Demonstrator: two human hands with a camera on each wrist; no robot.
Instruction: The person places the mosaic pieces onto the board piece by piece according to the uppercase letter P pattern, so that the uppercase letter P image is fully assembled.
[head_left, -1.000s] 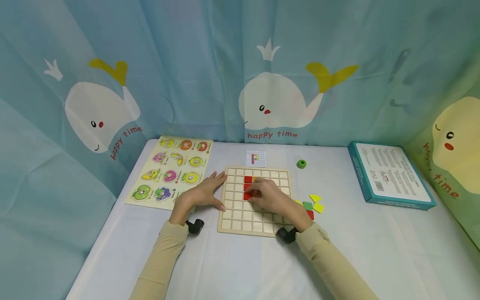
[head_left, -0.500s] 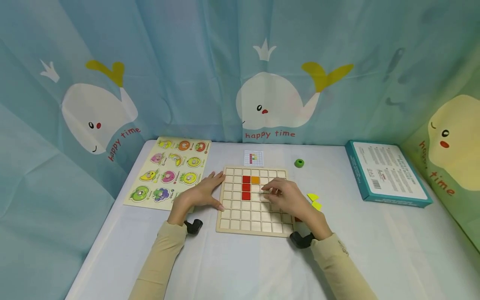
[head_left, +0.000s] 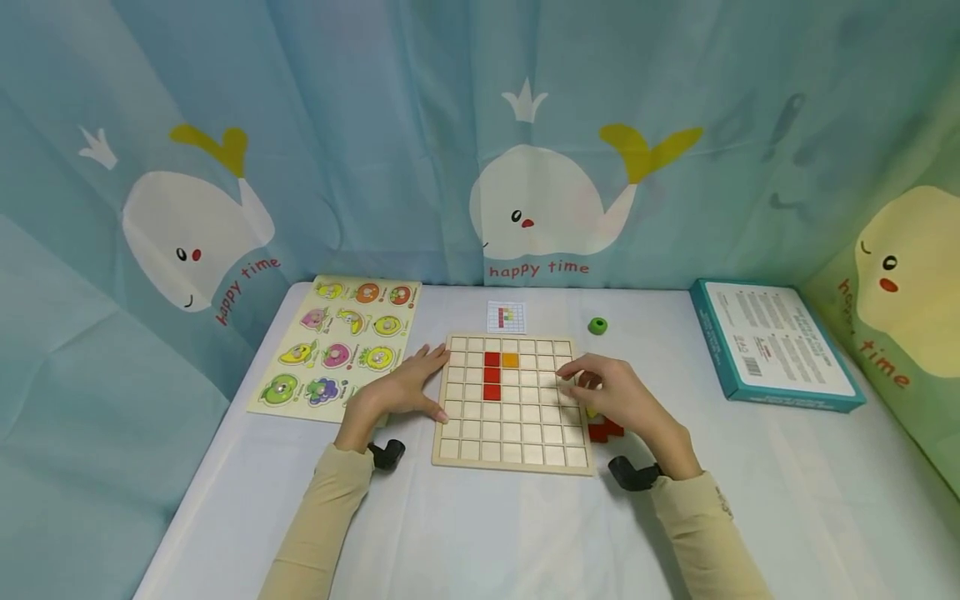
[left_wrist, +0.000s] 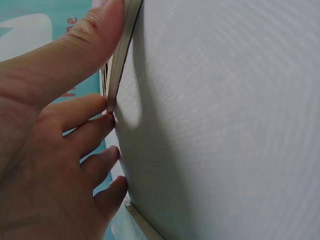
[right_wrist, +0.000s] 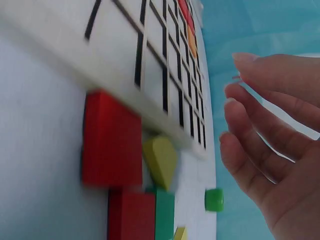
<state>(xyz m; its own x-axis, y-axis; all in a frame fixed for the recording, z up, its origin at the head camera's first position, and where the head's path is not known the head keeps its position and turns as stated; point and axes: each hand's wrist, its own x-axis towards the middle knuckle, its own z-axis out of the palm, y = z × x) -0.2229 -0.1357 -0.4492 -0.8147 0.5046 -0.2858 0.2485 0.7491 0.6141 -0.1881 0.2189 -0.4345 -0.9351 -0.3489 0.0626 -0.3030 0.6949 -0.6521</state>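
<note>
A wooden grid board [head_left: 480, 454] lies on the white table. Three red tiles [head_left: 491, 376] stand in a column in its cells, and an orange tile [head_left: 510, 360] sits right of the top one. My left hand [head_left: 401, 387] rests along the board's left edge, thumb and fingertips touching it. Over the right edge hovers my right hand [head_left: 618, 396], its fingers loosely bent around nothing. Below it, in the right wrist view, are a red block [right_wrist: 112, 145], another red block [right_wrist: 132, 215], a yellow piece [right_wrist: 160, 160] and a green block [right_wrist: 165, 215] beside the board.
Behind the board lies a small pattern card [head_left: 507, 317], with a green bead [head_left: 597, 326] to its right. A fruit puzzle board [head_left: 311, 387] is at the left. The teal box [head_left: 780, 342] lies at the right; a whale-print curtain [head_left: 390, 167] hangs behind.
My right hand has moved off the red tiles, rightward across the board to its right edge, uncovering the orange tile. The left hand stays on the left edge.
</note>
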